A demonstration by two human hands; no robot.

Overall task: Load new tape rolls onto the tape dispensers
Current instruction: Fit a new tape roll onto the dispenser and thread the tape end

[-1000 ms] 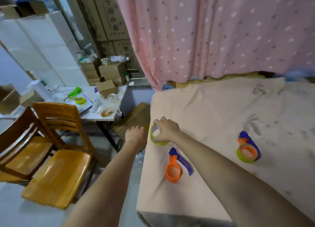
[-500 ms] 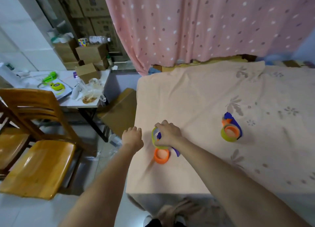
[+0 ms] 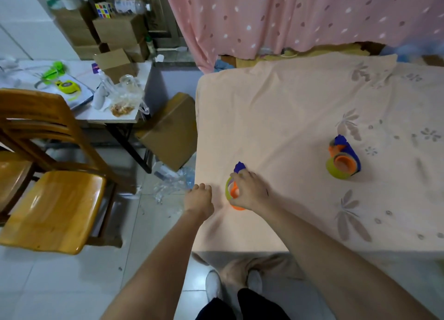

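Your right hand (image 3: 248, 191) grips the green tape roll (image 3: 227, 191) over the orange dispenser (image 3: 237, 208), frame centre; your left hand (image 3: 198, 199) is curled, holding nothing.

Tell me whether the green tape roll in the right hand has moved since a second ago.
Yes. The green tape roll came toward the near table edge, from beyond the orange dispenser to on it.
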